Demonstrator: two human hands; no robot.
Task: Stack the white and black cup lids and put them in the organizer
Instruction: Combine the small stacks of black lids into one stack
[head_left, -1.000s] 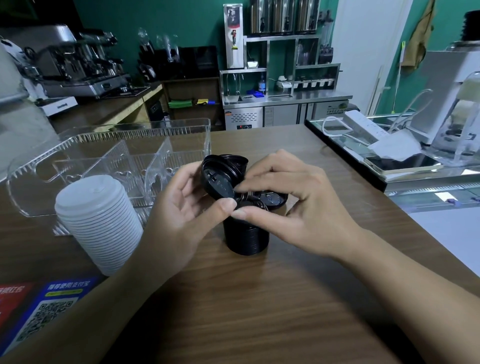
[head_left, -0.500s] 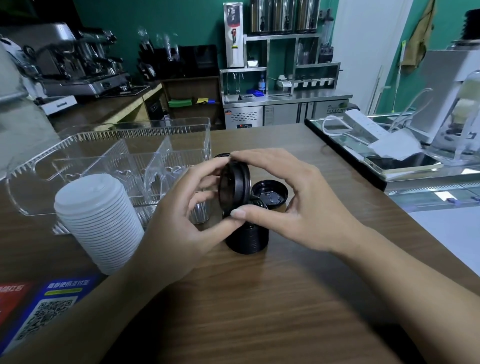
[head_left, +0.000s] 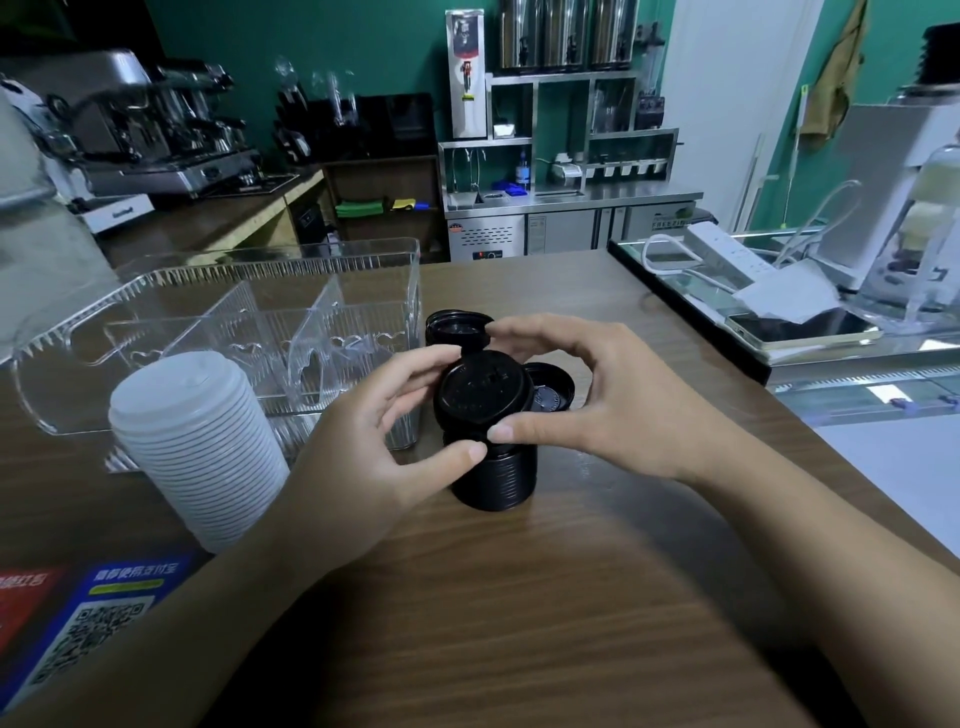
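A black lid lies top side up on the stack of black lids standing on the wooden counter. My left hand and my right hand pinch this lid from either side, thumbs at its near rim. Two loose black lids lie behind: one to the right, another farther back. A tall stack of white lids stands to the left. The clear plastic organizer sits behind it, its compartments holding no lids.
QR-code stickers lie at the near left corner. A raised glass shelf on the right carries a phone, a power strip and cables. A coffee machine stands on the far left counter.
The black lid that both hands held on edge has been turned flat and lowered onto the top of the black stack. Both hands came down with it.
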